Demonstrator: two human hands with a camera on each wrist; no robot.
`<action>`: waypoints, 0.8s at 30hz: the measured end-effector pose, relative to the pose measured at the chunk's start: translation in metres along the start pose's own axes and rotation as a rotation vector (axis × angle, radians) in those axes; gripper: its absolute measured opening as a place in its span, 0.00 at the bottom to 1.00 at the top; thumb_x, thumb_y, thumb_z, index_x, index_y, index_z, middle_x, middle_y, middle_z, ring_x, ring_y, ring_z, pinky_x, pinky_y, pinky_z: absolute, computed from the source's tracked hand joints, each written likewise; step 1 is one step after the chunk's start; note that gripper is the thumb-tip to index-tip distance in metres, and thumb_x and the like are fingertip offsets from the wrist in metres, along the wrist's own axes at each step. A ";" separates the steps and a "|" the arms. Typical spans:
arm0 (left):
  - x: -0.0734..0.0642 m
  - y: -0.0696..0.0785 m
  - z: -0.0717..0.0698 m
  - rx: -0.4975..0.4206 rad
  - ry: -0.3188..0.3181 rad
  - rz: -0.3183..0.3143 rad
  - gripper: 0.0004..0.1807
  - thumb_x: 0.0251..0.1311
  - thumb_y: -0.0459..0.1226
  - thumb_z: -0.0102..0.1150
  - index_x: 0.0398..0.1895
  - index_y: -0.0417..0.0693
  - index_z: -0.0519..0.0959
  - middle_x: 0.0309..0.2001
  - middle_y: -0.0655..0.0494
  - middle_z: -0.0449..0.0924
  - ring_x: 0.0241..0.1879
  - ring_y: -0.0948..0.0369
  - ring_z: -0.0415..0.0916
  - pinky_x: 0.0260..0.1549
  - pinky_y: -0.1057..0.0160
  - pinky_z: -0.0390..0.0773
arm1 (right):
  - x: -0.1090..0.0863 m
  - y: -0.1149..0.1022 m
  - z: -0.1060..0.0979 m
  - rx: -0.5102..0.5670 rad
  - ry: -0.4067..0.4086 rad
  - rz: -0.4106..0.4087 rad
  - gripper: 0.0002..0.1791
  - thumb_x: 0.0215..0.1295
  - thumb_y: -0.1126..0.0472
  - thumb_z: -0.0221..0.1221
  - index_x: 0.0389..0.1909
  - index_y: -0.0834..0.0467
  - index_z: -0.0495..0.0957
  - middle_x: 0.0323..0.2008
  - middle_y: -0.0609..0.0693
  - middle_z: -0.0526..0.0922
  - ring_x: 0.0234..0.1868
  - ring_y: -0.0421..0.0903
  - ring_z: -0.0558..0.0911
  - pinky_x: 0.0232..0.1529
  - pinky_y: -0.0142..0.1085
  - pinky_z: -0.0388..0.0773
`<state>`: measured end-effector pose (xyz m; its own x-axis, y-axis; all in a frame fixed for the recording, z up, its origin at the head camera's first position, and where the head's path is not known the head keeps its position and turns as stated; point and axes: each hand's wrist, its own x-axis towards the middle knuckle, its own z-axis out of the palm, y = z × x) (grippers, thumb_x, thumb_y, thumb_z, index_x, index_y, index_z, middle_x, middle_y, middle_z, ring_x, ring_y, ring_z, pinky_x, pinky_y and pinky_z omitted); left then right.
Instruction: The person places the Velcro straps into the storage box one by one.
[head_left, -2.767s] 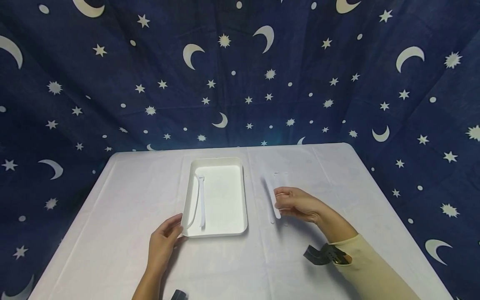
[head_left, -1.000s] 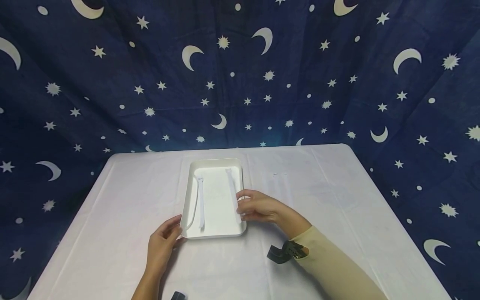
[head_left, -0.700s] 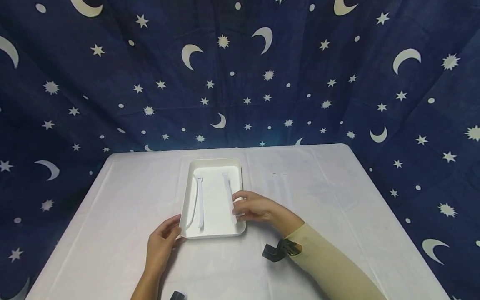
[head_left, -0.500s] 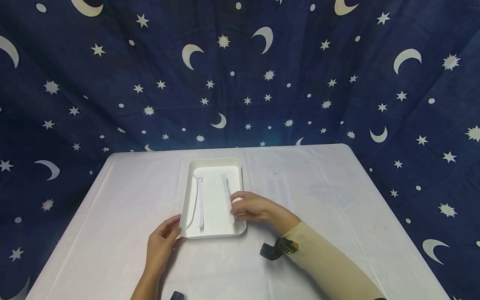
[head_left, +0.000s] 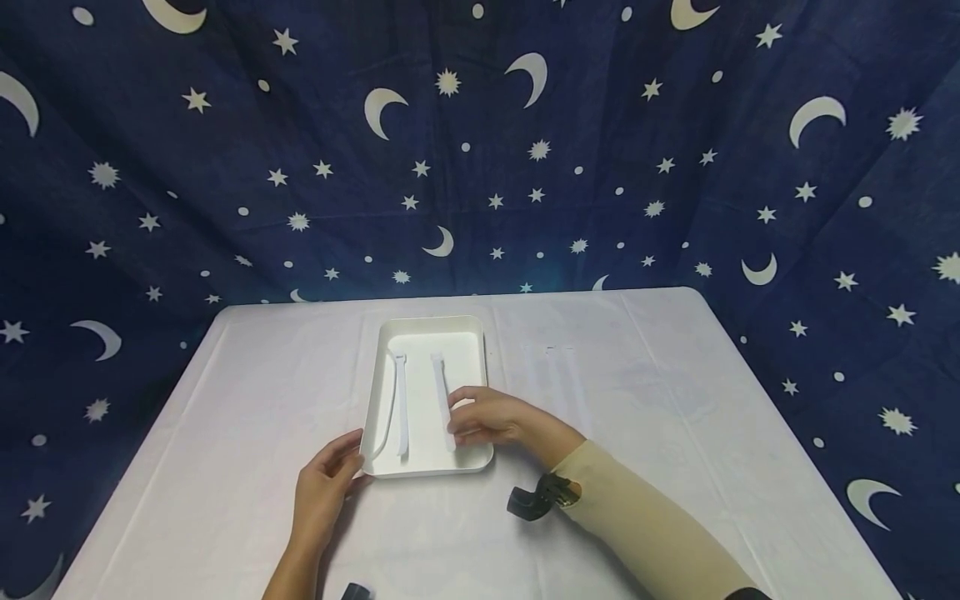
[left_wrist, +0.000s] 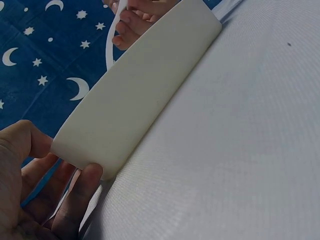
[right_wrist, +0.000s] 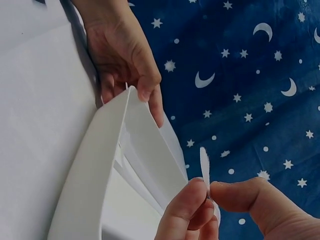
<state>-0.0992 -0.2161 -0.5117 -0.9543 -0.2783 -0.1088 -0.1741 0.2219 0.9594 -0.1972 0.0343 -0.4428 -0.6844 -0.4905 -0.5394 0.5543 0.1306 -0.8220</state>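
My left hand (head_left: 322,487) grips the near left corner of a shallow white tray (head_left: 487,417), with thumb and fingers on either side of its wall in the left wrist view. Over the tray's right half, my right hand (head_left: 491,417) pinches a thin white strap (head_left: 442,400) near its lower end. The right wrist view shows that strap (right_wrist: 205,165) edge-on between thumb and fingertips. Two more white straps lie lengthwise along the tray's left side: a straight one (head_left: 402,408) with a small wider head and a curved one (head_left: 388,421) against the wall.
Faint white straps (head_left: 570,375) lie on the white tablecloth (head_left: 637,400) right of the tray. A dark blue curtain (head_left: 480,208) with moons and stars hangs behind the table. A black wrist mount (head_left: 543,496) juts from the right sleeve.
My right hand has carried the strap from the right of the tray in over it, then further left towards the two lying straps. My left hand has stayed at the corner.
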 end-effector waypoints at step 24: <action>0.000 0.001 0.001 0.036 0.011 -0.011 0.20 0.65 0.36 0.58 0.60 0.44 0.76 0.57 0.44 0.80 0.46 0.67 0.83 0.41 0.70 0.87 | 0.020 0.003 0.018 0.001 -0.023 0.035 0.21 0.57 0.77 0.57 0.52 0.62 0.70 0.32 0.52 0.77 0.26 0.42 0.80 0.29 0.27 0.86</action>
<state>-0.0994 -0.2151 -0.5111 -0.9496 -0.2908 -0.1166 -0.1937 0.2525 0.9480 -0.2006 0.0089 -0.4531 -0.6535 -0.5051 -0.5638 0.5782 0.1477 -0.8024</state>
